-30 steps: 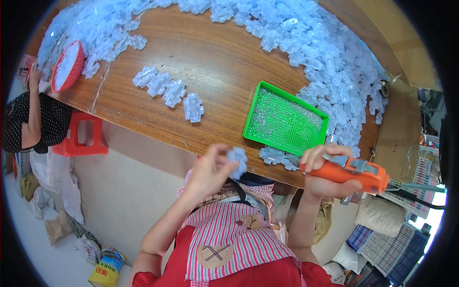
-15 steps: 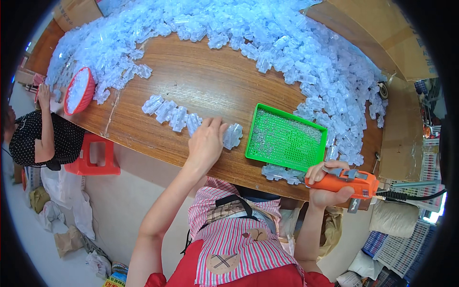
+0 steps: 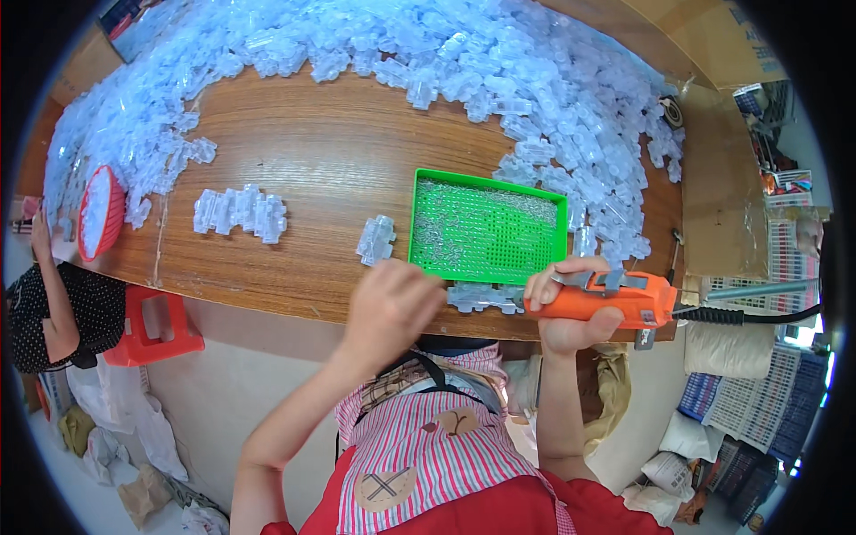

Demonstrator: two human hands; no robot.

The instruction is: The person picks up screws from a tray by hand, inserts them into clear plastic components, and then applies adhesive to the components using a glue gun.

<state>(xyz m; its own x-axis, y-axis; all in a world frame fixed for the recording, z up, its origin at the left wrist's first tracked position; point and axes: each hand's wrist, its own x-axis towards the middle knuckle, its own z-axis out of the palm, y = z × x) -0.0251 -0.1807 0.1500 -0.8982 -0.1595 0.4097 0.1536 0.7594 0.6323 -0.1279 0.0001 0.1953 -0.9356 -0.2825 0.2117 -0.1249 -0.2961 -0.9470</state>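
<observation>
Orange power screwdriver gripped tight in right hand; left hand curled, contents unclear, beside green tray.

Glossy wooden table, translucent plastic parts, green plastic tray

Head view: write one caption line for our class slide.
Right hand grips an orange power tool beside a green tray; left hand nears clear plastic parts.

The brown wooden bench carries a great heap of clear plastic parts from 9 through 12 to 3 o'clock, a green plastic tray of small screws right of centre, a lone clear piece beside it, a short row of clear pieces at 9, and a red basket at the far 9 o'clock edge
</observation>
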